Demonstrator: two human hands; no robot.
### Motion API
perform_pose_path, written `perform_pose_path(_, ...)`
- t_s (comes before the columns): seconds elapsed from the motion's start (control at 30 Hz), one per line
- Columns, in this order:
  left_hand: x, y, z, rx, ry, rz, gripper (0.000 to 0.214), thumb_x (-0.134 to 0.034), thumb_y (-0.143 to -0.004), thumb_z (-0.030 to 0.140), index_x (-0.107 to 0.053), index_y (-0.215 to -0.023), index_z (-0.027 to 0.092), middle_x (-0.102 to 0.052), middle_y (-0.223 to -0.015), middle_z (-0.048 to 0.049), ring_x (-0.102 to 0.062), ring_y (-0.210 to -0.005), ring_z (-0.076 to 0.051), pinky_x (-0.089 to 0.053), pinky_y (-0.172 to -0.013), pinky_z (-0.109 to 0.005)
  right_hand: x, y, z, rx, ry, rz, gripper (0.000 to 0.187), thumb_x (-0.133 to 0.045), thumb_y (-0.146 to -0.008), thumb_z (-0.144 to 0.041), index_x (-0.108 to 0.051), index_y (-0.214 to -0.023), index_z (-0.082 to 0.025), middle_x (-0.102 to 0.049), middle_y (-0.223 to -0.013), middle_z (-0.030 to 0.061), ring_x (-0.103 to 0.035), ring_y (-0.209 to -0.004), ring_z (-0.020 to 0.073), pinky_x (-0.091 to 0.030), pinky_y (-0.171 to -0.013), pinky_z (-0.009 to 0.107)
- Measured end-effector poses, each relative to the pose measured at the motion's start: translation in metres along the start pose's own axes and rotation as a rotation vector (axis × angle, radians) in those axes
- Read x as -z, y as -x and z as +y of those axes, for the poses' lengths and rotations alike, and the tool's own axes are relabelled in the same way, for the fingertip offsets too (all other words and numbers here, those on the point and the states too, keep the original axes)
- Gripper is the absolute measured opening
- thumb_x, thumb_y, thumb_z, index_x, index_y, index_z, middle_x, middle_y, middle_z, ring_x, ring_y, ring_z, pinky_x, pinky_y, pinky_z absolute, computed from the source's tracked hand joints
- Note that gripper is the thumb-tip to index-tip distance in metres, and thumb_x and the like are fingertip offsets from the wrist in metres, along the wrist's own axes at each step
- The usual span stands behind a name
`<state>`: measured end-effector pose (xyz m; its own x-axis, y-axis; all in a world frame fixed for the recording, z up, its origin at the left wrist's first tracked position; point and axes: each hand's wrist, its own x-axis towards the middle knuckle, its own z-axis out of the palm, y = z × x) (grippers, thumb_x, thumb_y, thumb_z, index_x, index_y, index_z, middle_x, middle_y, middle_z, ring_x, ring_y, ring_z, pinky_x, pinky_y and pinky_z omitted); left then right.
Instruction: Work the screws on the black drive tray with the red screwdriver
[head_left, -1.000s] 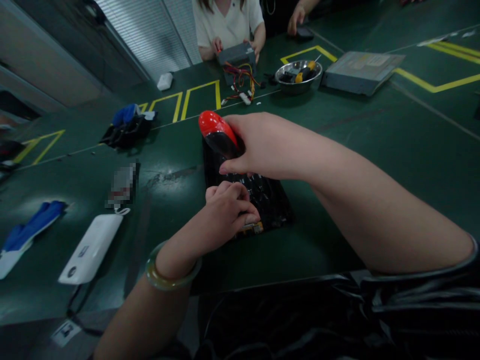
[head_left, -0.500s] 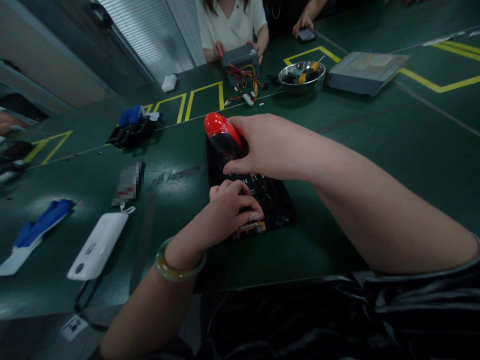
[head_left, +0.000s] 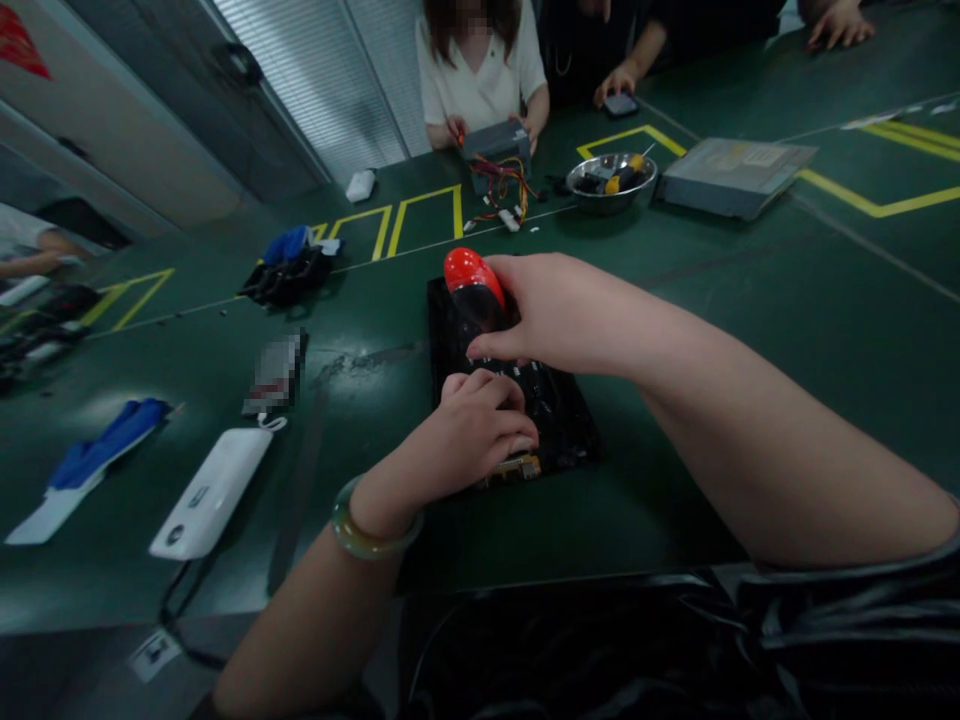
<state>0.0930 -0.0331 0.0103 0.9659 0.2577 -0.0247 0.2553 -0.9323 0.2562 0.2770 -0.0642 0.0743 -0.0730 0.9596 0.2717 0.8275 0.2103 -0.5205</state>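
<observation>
Black panel lies flat on the table, mid-frame. Your left hand sits curled on it, likely to hold it steady; can't tell if those fingers pinch anything. Your right hand wraps its fingers round the red tool handle.

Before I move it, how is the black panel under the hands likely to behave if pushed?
The black panel lies flat, so it would probably slide rather than roll or tip. Its straight edges suggest it is fairly stiff. The exposed yellowish strip at its near edge may be fragile.
</observation>
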Motion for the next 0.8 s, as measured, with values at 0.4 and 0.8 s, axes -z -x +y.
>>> perform_pose_path(0.4, 0.012, 0.008, -0.006, -0.082, 0.111, 0.008, 0.018, -0.056, -0.096, 0.031, -0.074, -0.099, 0.032, -0.061, -0.116, 0.0009, -0.049, -0.112, -0.020, -0.025, -0.100, -0.041, 0.005, 0.001, -0.003, -0.028, 0.040, 0.068, 0.023, -0.071, -0.078, -0.039, -0.064, -0.088, -0.020, -0.065, -0.077, 0.0001, -0.054, -0.065, 0.0146, -0.033, -0.059, 0.027)
perform_pose_path(0.8, 0.008, 0.009, -0.012, -0.057, 0.203, 0.066, 0.008, -0.072, -0.086, 0.037, -0.075, -0.093, 0.035, -0.063, -0.106, 0.0055, -0.052, -0.107, -0.017, -0.022, -0.096, -0.035, 0.035, 0.024, -0.029, -0.085, -0.218, 0.049, 0.018, -0.065, -0.085, -0.037, -0.058, -0.082, -0.021, -0.061, -0.072, -0.0053, -0.055, -0.066, 0.0118, -0.041, -0.060, 0.026)
